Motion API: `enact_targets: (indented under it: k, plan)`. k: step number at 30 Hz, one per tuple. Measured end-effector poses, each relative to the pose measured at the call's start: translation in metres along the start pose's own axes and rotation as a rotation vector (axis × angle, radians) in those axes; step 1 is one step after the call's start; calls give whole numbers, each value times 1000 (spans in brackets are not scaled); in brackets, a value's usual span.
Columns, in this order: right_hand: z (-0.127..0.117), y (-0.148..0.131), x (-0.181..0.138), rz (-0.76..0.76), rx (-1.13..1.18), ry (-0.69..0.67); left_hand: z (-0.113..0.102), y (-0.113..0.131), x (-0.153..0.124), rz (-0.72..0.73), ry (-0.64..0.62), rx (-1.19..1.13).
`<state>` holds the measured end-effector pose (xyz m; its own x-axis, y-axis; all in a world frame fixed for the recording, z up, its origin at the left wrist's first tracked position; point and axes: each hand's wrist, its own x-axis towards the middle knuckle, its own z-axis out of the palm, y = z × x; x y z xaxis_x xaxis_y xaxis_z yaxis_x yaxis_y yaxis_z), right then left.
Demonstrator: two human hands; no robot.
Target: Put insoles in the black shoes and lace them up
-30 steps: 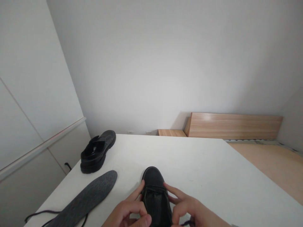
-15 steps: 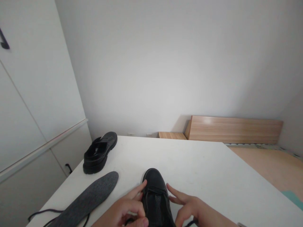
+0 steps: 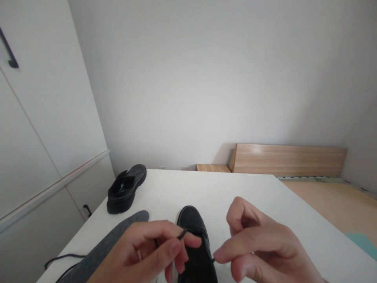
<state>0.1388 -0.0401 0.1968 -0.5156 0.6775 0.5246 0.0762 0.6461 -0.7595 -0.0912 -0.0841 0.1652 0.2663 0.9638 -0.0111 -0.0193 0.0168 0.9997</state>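
A black shoe lies at the near middle of the white table, toe pointing away from me. Above its left side, my left hand pinches a black shoelace between thumb and fingers, with a short end sticking up. To the right of the shoe is my right hand, its fingers curled; a dark lace end shows at a fingertip. Both hands hide much of the shoe's opening and sides.
A second black shoe rests at the table's far left. A grey insole lies left of my hand, with a black lace beside it. The white table ends on the right near a bed.
Both hands have lifted from the sides of the shoe. My left hand now shows a lace end in its pinch, and my right hand has risen with its fingers curled.
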Motion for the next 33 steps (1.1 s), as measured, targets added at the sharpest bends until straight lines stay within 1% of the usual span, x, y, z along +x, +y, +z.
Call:
enact_targets:
  k: [3, 6, 8, 10, 12, 13, 14, 15, 17, 18, 20, 22, 23, 25, 27, 29, 31, 33]
  plan:
    - [15, -8, 11, -27, 209, 1, 19, 2, 13, 56, -122, -104]
    - [24, -3, 19, -78, 232, 68, 28, 1, 18, 92, -193, -199]
    - [25, 5, 21, -91, 215, 74, 28, 1, 19, 112, -181, -218]
    - [25, 15, 20, -57, 282, -4, 24, 3, 18, 124, -150, -215]
    - [27, 26, 17, 39, 414, -115, 20, 6, 19, 122, -108, -223]
    - [29, 31, 15, 98, 483, -149, 19, 7, 19, 119, -86, -227]
    - [31, 36, 13, 151, 540, -156, 17, 7, 20, 113, -72, -224]
    - [34, 40, 12, 193, 577, -135, 16, 7, 20, 107, -62, -213]
    - [37, 48, 10, 235, 598, -27, 12, 3, 21, 114, -28, -167]
    - [37, 51, 9, 236, 603, 47, 8, 0, 21, 133, 12, -149]
    - [33, 59, 6, 235, 654, 219, -3, -10, 21, 190, 169, -158]
    - [25, 68, 1, 234, 776, 393, -19, -22, 21, 224, 357, -242]
    - [20, 72, -2, 234, 843, 466, -27, -28, 21, 217, 431, -301]
    - [10, 81, -11, 244, 949, 577, -44, -42, 19, 176, 536, -439]
    - [3, 92, -21, 267, 1019, 658, -57, -54, 17, 135, 578, -559]
    - [0, 104, -34, 307, 1044, 709, -64, -64, 15, 138, 612, -641]
    - [-1, 117, -47, 362, 998, 733, -66, -71, 13, 161, 636, -679]
    - [-1, 127, -60, 430, 865, 712, -65, -77, 12, 166, 621, -645]
